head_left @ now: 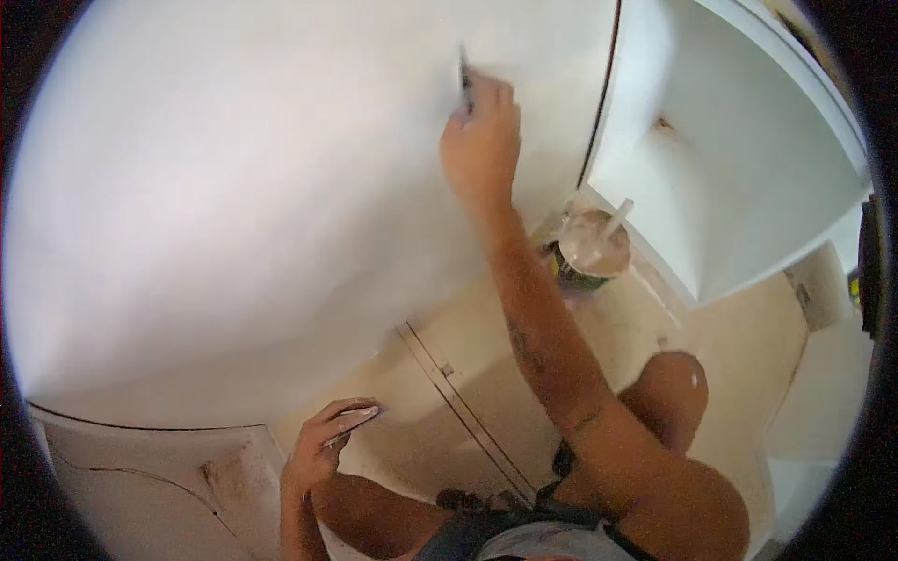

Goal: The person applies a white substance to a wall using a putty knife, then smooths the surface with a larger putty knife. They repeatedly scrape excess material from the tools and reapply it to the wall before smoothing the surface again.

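Note:
My right hand (485,145) is raised against the white wall panel (234,168), closed around a putty knife (464,77). The knife shows almost edge-on, its thin dark blade at the panel's surface. Low on the left, my left hand (318,449) is closed on a thin flat scraper (355,424), mostly hidden by the fingers. Pale paste smears those fingertips. Below my right forearm, a bucket (582,279) of pale paste (591,245) stands on the floor with a light stick or handle (618,217) leaning out of it.
A white recessed compartment (748,159) opens at the upper right, and another recess (140,477) with a thin cable lies at the lower left. Two dark parallel lines, like a track (458,402), cross the beige floor (739,346). My bent knees are close to the floor.

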A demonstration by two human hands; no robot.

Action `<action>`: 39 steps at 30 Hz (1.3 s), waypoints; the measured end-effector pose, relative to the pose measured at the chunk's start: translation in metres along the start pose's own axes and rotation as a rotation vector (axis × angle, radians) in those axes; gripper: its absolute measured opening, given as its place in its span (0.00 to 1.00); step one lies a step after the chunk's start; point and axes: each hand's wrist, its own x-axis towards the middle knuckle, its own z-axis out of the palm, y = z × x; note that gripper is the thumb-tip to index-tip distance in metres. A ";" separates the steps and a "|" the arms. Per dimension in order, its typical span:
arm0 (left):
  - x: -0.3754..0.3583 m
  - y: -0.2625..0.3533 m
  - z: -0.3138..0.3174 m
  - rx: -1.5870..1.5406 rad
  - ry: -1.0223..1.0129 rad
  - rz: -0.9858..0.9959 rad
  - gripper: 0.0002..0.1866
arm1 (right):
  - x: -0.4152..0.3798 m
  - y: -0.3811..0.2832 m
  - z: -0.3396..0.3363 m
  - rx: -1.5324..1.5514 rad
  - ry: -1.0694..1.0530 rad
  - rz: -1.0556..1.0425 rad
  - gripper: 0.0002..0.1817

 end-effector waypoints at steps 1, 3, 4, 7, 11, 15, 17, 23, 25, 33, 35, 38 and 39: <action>0.012 0.006 0.003 0.011 -0.066 -0.032 0.32 | -0.003 -0.005 -0.004 -0.011 -0.035 -0.045 0.21; 0.035 0.020 0.005 0.022 -0.136 -0.077 0.31 | 0.006 0.006 -0.016 0.051 -0.081 -0.023 0.21; 0.042 0.026 0.010 0.097 -0.236 -0.091 0.31 | 0.010 0.013 -0.022 0.096 -0.123 -0.010 0.22; 0.044 0.031 0.010 0.175 -0.363 -0.109 0.32 | 0.032 0.041 -0.026 0.102 -0.041 0.015 0.22; 0.022 -0.014 -0.008 0.097 -0.410 -0.095 0.32 | 0.022 0.036 -0.008 -0.019 0.010 -0.071 0.23; -0.013 -0.062 -0.032 0.140 -0.391 -0.254 0.30 | -0.008 -0.004 0.016 -0.008 0.020 -0.096 0.24; -0.036 -0.114 -0.031 0.008 -0.375 -0.441 0.23 | -0.023 -0.028 0.018 0.001 0.064 -0.168 0.25; -0.082 -0.195 0.001 -0.316 -0.233 -0.421 0.20 | -0.090 -0.117 0.038 0.042 0.015 -0.266 0.27; -0.088 -0.186 0.013 -0.282 -0.256 -0.431 0.21 | -0.114 -0.141 0.044 0.091 -0.021 -0.283 0.27; -0.136 -0.221 0.051 -0.826 -0.134 -0.648 0.26 | -0.201 -0.229 0.071 0.154 -0.186 -0.340 0.32; -0.142 -0.232 0.059 -0.808 -0.066 -0.600 0.26 | -0.221 -0.247 0.075 0.189 -0.226 -0.357 0.32; -0.173 -0.244 0.082 -1.092 0.204 -0.507 0.20 | -0.246 -0.279 0.073 0.194 -0.290 -0.414 0.32; -0.188 -0.275 0.098 -0.595 0.260 -0.236 0.20 | -0.255 -0.284 0.076 0.164 -0.306 -0.460 0.31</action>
